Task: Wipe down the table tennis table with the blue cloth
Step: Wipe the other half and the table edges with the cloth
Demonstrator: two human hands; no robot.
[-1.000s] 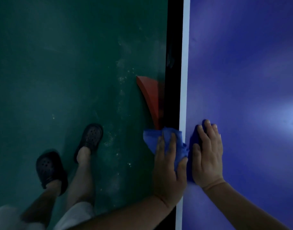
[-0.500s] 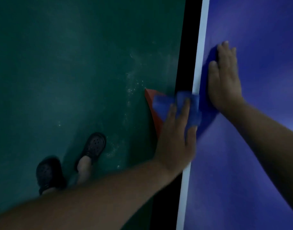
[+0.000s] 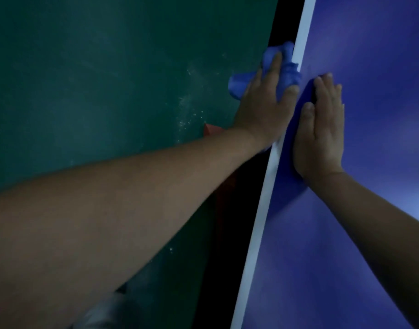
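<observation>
1. The left hand (image 3: 265, 103) grips a soft, crumpled blue cloth (image 3: 288, 72) between thumb and fingers, pressing it against the side edge of the table tennis table (image 3: 370, 67).
2. The cloth bunches past the fingertips, and its length runs along that edge.
3. Just right of the grip, the right hand (image 3: 320, 129) lies flat, fingers straight, on the smooth blue top beside its white border line (image 3: 263, 210).
4. Left of the grip is a dull green floor (image 3: 85, 79), speckled white.

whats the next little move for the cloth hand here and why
Probably slide the left hand and cloth on along the table edge, away from the person. The cloth is bunched over the white line under that hand, and more line runs ahead of it. The right hand lies flat on the top beside it, seemingly as a brace.
</observation>
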